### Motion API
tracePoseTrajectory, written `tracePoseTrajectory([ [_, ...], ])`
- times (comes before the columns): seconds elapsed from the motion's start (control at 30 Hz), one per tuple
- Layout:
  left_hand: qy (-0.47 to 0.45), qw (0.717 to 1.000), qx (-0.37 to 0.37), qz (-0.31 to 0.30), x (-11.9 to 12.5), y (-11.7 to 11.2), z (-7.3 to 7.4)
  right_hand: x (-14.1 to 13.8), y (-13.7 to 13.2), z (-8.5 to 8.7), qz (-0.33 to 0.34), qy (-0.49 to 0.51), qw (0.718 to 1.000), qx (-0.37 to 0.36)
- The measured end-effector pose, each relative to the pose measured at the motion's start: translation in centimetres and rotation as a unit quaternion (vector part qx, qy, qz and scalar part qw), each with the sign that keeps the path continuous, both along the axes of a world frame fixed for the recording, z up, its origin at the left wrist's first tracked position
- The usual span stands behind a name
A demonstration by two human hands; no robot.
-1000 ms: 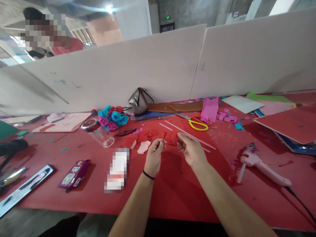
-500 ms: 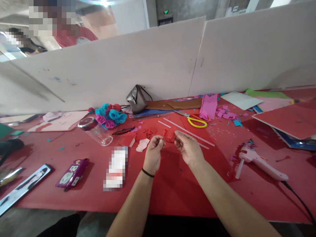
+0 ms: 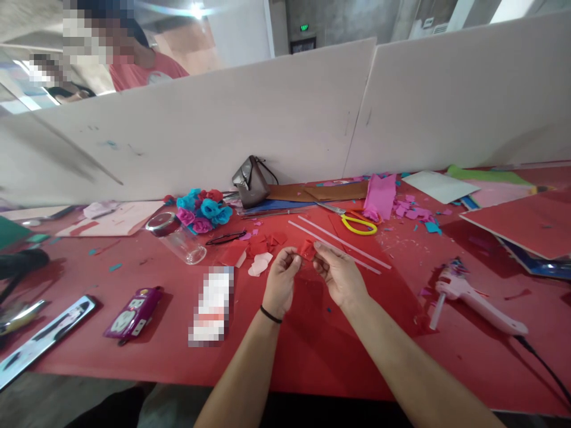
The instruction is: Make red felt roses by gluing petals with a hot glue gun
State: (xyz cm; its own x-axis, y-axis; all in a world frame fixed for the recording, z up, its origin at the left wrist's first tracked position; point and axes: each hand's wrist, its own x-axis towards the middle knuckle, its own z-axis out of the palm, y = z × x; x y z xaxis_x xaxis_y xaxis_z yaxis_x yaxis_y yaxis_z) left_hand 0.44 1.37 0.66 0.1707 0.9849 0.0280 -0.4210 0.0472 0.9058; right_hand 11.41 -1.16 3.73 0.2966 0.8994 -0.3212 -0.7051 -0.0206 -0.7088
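Note:
Between my two hands is a small piece of red crepe paper (image 3: 306,249). My left hand (image 3: 282,276) pinches its left side, a dark band round the wrist. The fingers of my right hand (image 3: 338,270) are closed on its right edge. Loose red paper pieces (image 3: 263,242) lie just beyond my left hand, beside pale pink paper cut-outs (image 3: 260,264). Behind my right hand lie thin translucent glue sticks (image 3: 343,241). Yellow-handled scissors (image 3: 359,224) rest farther back, next to a strip of magenta crepe paper (image 3: 380,195).
A pink glue gun (image 3: 479,300) with a cord lies at right. At left are a clear jar (image 3: 178,238), blue and pink paper flowers (image 3: 205,211), a purple case (image 3: 134,315) and a phone (image 3: 49,339). A white partition (image 3: 232,113) runs along the back; two people are behind it.
My hands have come slightly closer together, and the red paper between them has turned and bunched. The whole view has shifted a little.

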Motion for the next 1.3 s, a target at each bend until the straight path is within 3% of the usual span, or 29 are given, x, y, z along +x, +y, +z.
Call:
tracePoseTrajectory([
  [1.3,-0.001,0.999,0.016,0.029,-0.1,0.31,-0.09,-0.21,-0.42,0.28,0.017,-0.029,0.999,0.024],
])
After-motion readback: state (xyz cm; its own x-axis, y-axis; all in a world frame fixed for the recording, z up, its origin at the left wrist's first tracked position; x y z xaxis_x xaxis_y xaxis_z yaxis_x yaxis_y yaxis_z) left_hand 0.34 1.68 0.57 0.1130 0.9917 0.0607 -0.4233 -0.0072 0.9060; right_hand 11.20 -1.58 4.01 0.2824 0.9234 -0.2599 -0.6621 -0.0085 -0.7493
